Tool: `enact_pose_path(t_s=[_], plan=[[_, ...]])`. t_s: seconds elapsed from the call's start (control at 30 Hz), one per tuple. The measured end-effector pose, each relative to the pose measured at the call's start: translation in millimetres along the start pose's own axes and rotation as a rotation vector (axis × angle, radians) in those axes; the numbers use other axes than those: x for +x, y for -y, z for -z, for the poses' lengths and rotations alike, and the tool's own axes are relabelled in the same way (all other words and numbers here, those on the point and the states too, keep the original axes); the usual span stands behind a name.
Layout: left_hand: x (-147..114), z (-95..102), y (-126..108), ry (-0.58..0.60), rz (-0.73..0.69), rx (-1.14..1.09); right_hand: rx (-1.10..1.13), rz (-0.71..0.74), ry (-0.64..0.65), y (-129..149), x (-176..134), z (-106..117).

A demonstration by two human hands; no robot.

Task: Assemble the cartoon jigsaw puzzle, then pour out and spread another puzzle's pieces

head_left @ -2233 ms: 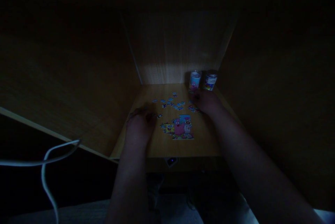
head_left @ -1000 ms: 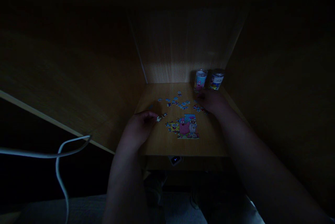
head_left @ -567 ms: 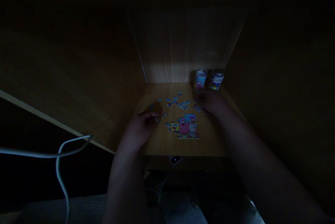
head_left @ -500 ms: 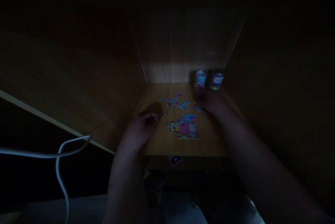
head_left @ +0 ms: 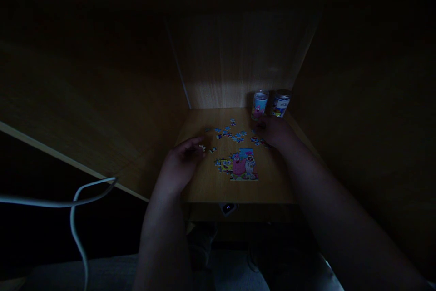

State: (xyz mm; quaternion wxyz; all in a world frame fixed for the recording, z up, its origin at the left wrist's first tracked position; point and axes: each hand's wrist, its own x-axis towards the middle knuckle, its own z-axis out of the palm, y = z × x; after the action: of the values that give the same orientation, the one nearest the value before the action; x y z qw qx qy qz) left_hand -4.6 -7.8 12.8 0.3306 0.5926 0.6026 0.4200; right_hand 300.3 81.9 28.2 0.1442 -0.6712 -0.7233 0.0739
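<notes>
A partly joined cartoon jigsaw puzzle (head_left: pixel 241 166) lies near the front of the wooden surface, showing a yellow square figure and a pink one. To its left, my left hand (head_left: pixel 182 161) pinches a small puzzle piece (head_left: pixel 202 147) between thumb and fingertips. One loose piece (head_left: pixel 213 150) rests just right of those fingertips. My right hand (head_left: pixel 275 131) is closed with curled fingers, low over the surface in front of the jars; anything in its grip is hidden. Beside it lie several reddish and blue pieces (head_left: pixel 255 140), partly under the hand. More loose blue pieces (head_left: pixel 237 137) are scattered behind the joined part.
A clear jar with a pink-figure label (head_left: pixel 259 106) and a lidded jar (head_left: pixel 281 103) stand at the back right. Wooden panels (head_left: pixel 231 59) enclose the dim space. A white cable (head_left: pixel 77 236) hangs at left. Below the front edge sits a small lit device (head_left: pixel 228 208).
My left hand has risen slightly away from me with the puzzle piece, its fingers now more extended. The right hand has stayed nearly in place.
</notes>
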Motion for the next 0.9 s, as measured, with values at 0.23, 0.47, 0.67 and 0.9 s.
enact_pose_path(t_s=[0.23, 0.47, 0.67, 0.9], plan=[[-3.5, -8.8, -4.9, 0.110, 0.085, -0.286, -0.001, 0.009, 0.027, 1.9, -1.0, 2.5], [-5.5, -7.6, -13.5, 0.156, 0.112, -0.220, 0.001, -0.003, -0.010, -2.5, 1.5, -3.5], [-12.4, -4.0, -22.6, 0.247, 0.019, -0.103, 0.004, -0.012, -0.010, -2.9, 1.8, -4.0], [-23.2, -1.5, -32.3, 0.405, -0.075, 0.144, -0.005, -0.020, 0.003, 0.7, 0.2, -0.6]])
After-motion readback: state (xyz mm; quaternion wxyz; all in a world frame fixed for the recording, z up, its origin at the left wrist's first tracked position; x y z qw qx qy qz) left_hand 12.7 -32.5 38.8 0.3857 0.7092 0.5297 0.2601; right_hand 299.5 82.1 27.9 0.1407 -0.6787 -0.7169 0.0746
